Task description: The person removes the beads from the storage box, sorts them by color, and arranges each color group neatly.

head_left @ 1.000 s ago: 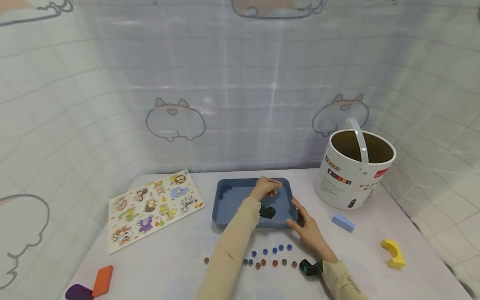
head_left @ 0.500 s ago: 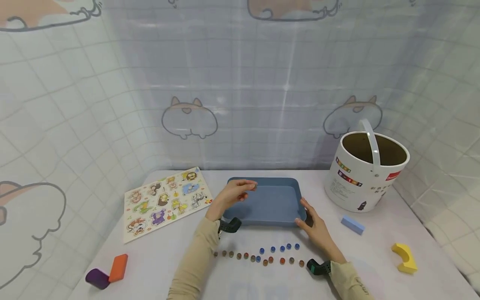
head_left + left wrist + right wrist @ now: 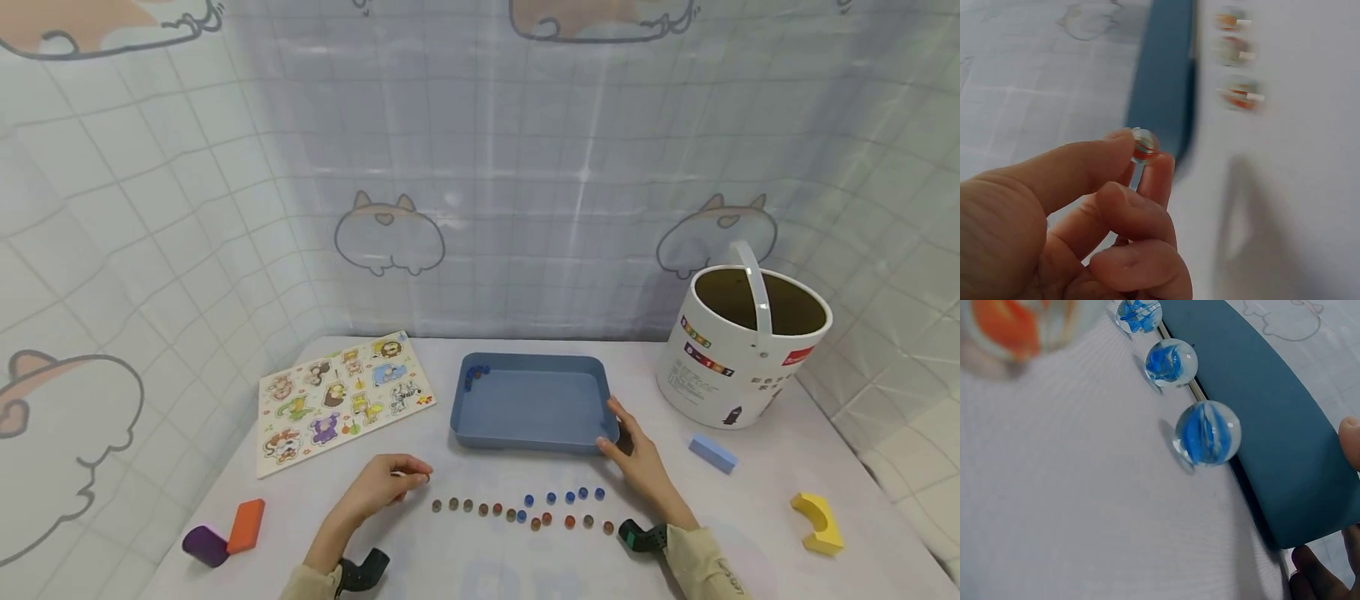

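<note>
My left hand (image 3: 381,486) is over the table, just beyond the left end of a marble row. Between its thumb and index finger it pinches a clear glass marble (image 3: 1145,147) with an orange and white swirl. My right hand (image 3: 647,471) grips the near right corner of a blue-grey tray (image 3: 536,408), thumb on the front wall and fingers along the right side. Several marbles (image 3: 477,372), mostly blue, lie in the tray's far left corner. In front of the tray is a row of mixed marbles (image 3: 468,505), with several blue marbles (image 3: 570,497) behind its right part.
An animal puzzle board (image 3: 345,404) lies left of the tray. A white bucket (image 3: 738,358) with a handle stands at the back right, near a light blue block (image 3: 712,453) and a yellow arch block (image 3: 819,523). Orange (image 3: 246,526) and purple blocks (image 3: 206,546) sit front left.
My left hand has left the tray and come left and toward me, down to the row's left end. The marbles in the tray corner are uncovered again. My right hand stays at the tray.
</note>
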`<state>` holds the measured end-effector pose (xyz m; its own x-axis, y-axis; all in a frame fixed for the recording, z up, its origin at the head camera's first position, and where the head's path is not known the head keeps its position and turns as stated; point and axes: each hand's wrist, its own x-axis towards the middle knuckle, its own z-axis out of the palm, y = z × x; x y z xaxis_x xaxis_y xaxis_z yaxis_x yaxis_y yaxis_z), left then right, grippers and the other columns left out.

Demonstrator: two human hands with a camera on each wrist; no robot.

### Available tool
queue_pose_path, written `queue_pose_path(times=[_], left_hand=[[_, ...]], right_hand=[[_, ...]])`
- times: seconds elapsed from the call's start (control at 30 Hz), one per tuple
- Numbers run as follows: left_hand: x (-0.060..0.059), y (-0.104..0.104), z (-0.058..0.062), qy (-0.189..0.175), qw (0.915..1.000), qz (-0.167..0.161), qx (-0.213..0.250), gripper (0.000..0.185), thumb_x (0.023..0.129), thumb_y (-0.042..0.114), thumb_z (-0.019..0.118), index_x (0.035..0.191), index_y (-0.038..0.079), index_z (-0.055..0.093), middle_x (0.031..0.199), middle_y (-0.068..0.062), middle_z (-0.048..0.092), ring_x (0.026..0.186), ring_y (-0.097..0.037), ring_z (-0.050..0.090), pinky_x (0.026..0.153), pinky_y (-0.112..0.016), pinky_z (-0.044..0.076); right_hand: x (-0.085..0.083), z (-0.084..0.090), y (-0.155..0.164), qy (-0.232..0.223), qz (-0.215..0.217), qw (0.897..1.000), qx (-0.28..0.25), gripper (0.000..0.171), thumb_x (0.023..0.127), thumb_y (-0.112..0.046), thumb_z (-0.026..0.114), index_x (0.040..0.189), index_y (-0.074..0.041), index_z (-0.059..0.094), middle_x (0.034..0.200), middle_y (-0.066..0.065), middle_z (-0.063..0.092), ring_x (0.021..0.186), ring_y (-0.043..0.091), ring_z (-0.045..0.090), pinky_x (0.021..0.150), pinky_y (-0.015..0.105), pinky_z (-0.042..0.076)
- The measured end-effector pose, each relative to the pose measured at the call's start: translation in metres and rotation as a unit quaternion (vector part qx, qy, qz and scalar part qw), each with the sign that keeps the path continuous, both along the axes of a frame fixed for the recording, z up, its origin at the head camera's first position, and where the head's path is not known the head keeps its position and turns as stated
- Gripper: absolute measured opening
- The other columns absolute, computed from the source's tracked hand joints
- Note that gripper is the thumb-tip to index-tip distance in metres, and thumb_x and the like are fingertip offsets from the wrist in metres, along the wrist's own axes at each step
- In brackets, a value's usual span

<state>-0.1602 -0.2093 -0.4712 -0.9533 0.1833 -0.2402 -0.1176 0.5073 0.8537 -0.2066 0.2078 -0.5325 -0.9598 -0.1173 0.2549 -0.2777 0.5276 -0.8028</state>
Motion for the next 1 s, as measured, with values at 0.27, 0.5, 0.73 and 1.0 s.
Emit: queue_pose_path(times=[0.27, 0.5, 0.73, 1.0], left_hand=[[0.021, -0.002, -0.013, 0.036, 0.997, 0.001, -0.068, 0.011, 0.085, 0.013, 0.072, 0.094, 0.007, 0.074, 0.089, -0.003, 0.071, 0.067, -0.012, 0.053, 0.057, -0.024, 0.045], [0.022, 0.002, -0.018, 0.039, 0.9922, 0.024, -0.116, 0.01, 0.079, 0.008, 0.075, 0.088, 0.012, 0.074, 0.084, 0.002, 0.069, 0.072, -0.013, 0.053, 0.063, -0.026, 0.043], [0.019, 0.014, -0.002, 0.084, 0.9888, 0.027, -0.12, 0.018, 0.082, 0.011, 0.074, 0.099, 0.013, 0.074, 0.092, -0.001, 0.069, 0.064, -0.011, 0.049, 0.055, -0.023, 0.04], [0.019, 0.08, 0.013, 0.173, 0.9733, -0.103, -0.111, 0.012, 0.084, 0.011, 0.073, 0.096, 0.011, 0.074, 0.092, -0.001, 0.071, 0.057, -0.001, 0.05, 0.052, -0.02, 0.042]], right_hand=[[0.0, 0.001, 0.001, 0.0, -0.006, 1.0, -0.005, 0.069, 0.092, -0.026, 0.064, 0.151, -0.012, 0.032, 0.16, 0.015, 0.025, 0.138, 0.046, 0.036, 0.112, 0.061, 0.024], [0.0, 0.002, -0.001, -0.022, -0.004, 1.0, -0.002, 0.07, 0.093, -0.029, 0.063, 0.152, -0.014, 0.03, 0.161, 0.013, 0.023, 0.14, 0.046, 0.033, 0.113, 0.06, 0.023], [0.0, 0.0, -0.002, -0.019, -0.005, 1.0, 0.004, 0.069, 0.093, -0.029, 0.063, 0.152, -0.014, 0.03, 0.16, 0.015, 0.023, 0.14, 0.045, 0.033, 0.113, 0.06, 0.023], [-0.001, 0.001, -0.003, -0.015, -0.007, 1.0, 0.005, 0.068, 0.094, -0.027, 0.063, 0.152, -0.012, 0.03, 0.16, 0.015, 0.023, 0.139, 0.047, 0.033, 0.112, 0.061, 0.023]])
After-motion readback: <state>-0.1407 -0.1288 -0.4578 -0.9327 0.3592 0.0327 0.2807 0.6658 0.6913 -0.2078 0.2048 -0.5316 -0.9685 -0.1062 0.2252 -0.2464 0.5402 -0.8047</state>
